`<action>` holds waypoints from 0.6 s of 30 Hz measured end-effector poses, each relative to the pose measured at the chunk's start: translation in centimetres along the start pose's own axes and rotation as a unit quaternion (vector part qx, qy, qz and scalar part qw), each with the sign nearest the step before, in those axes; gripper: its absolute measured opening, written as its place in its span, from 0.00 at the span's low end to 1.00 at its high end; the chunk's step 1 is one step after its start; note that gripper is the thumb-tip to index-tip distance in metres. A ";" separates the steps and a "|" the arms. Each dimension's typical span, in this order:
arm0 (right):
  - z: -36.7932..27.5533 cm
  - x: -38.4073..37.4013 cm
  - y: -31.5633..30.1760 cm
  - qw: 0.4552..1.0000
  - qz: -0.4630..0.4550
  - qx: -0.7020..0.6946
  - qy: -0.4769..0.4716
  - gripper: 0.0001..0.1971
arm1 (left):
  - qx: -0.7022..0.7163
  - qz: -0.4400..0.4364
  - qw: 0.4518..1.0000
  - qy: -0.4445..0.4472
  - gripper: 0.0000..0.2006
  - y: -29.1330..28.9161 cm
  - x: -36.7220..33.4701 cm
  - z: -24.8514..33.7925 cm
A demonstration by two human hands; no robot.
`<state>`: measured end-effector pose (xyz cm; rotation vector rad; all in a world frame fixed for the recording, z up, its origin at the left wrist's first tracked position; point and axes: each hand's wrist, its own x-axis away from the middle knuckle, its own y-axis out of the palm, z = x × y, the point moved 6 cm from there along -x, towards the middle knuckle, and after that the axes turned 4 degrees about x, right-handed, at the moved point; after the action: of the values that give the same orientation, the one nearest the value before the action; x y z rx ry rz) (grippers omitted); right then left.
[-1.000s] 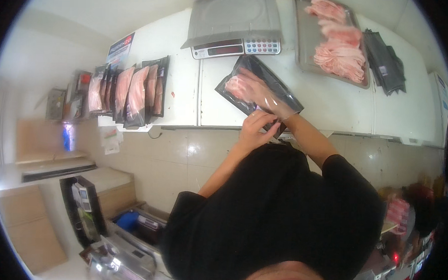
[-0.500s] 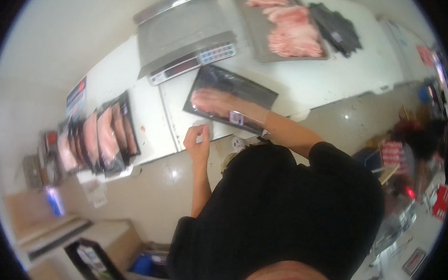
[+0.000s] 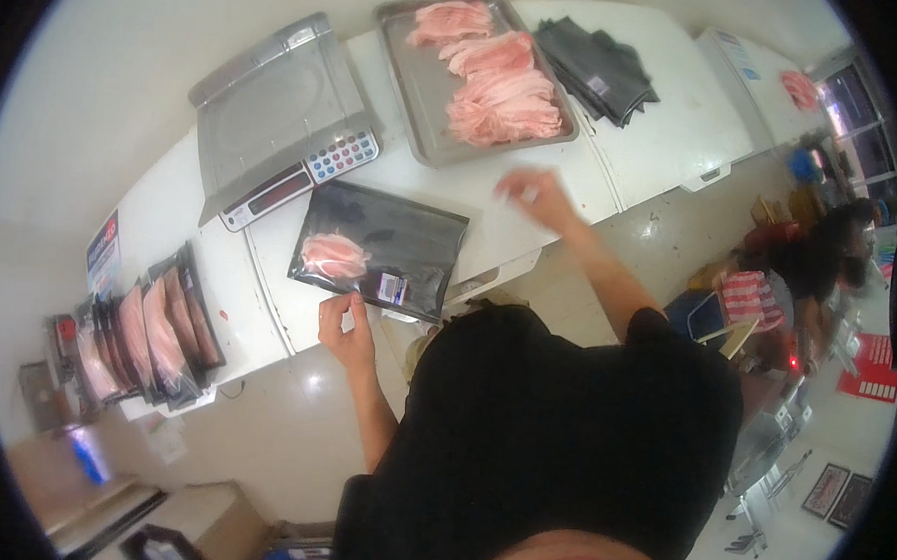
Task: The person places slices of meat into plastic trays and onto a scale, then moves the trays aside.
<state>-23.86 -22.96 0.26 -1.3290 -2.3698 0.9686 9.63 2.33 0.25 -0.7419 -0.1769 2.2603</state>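
A flat black bag with a clear front (image 3: 395,233) lies on the white worktop. Thin pink meat slices (image 3: 335,256) show in its left part, beside a small white label. At the bag's near edge is my left hand (image 3: 346,331), its thumb and forefinger curled together. Whether they pinch the bag's edge I cannot tell. My right hand (image 3: 540,197) is over the worktop, between the bag and a metal tray (image 3: 416,108); motion blurs its fingers. The tray bears overlapping slices of pink, fat-streaked meat (image 3: 502,87).
A digital scale (image 3: 275,122) stands beyond the bag, to its left. More black bags (image 3: 598,71) are stacked right of the tray. Several filled meat packs (image 3: 151,327) stand in a row on the left. The worktop's near edge has protruding handles (image 3: 708,178).
My right hand has come away from the bag, where its fingers were by the slices, and moved right toward the tray. My left hand is closer to the bag's edge. The view has shifted.
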 end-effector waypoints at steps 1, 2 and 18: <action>2.4 -1.5 -3.3 0.986 0.160 0.008 -0.048 0.09 | 0.006 -0.001 1.000 -0.004 0.02 0.3 0.4 0.5; 2.7 -4.1 -6.0 0.977 0.196 0.057 -0.060 0.09 | 0.012 0.004 1.000 -0.011 0.02 0.7 0.8 0.9; 8.5 -11.4 -6.7 0.955 0.013 0.254 -0.151 0.11 | 0.034 -0.006 0.997 -0.072 0.04 12.1 6.6 8.3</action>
<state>-26.36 -38.47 -0.60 -1.0687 -2.0770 1.7510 -6.08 -1.04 0.04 -0.5423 -0.1711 2.2975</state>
